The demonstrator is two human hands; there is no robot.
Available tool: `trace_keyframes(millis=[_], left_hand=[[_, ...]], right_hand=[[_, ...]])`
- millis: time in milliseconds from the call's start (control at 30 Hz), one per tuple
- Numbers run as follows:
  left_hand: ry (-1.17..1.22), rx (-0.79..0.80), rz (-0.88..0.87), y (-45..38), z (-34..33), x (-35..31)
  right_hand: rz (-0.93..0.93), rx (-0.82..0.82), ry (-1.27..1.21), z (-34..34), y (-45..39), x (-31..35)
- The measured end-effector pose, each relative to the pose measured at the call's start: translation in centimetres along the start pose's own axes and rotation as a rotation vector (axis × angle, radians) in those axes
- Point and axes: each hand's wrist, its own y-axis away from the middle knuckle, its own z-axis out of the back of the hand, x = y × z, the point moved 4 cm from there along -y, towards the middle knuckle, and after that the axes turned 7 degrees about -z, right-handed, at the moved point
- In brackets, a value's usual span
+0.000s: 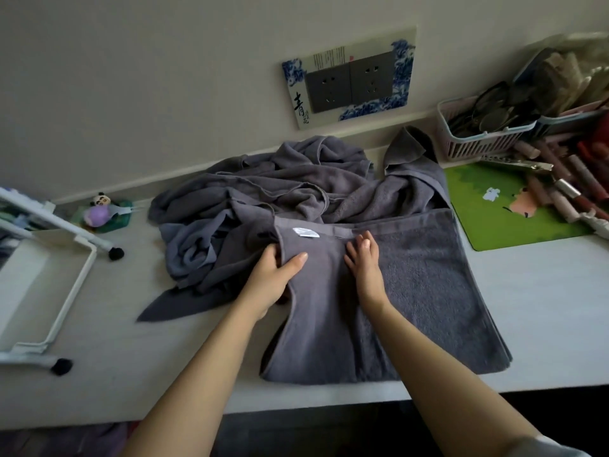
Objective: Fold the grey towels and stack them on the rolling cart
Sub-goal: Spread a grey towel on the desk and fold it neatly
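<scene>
A grey towel (428, 291) lies partly folded on the white table (131, 357), a white label near its far hem. My left hand (273, 278) grips the towel's left edge, thumb on top and fingers underneath, lifting a flap. My right hand (365, 265) lies flat with straight fingers pressing on the towel's middle. Behind and to the left sits a crumpled pile of grey towels (263, 192). The white frame of the rolling cart (66, 291) shows at the left edge.
A green mouse mat (501, 206) lies right of the towels. Pink baskets (478, 140) of clutter and several tubes (566, 179) crowd the far right. A small panda toy (99, 209) sits by the wall at left. Wall sockets (349, 80) hang above.
</scene>
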Motion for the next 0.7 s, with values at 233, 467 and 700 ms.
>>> trace_keyframes(millis=[233, 467, 700], left_hand=[[0.155, 0.031, -0.064, 1.2, -6.1, -3.9], [0.04, 0.072, -0.129, 2.9, -17.2, -6.0], [-0.058, 0.123, -0.031, 2.2, -25.8, -3.4]], right_hand=[[-0.119, -0.056, -0.148, 5.2, 6.5, -0.8], [-0.116, -0.047, -0.104, 12.8, 11.1, 3.0], [-0.125, -0.146, 0.203, 17.7, 10.9, 7.1]])
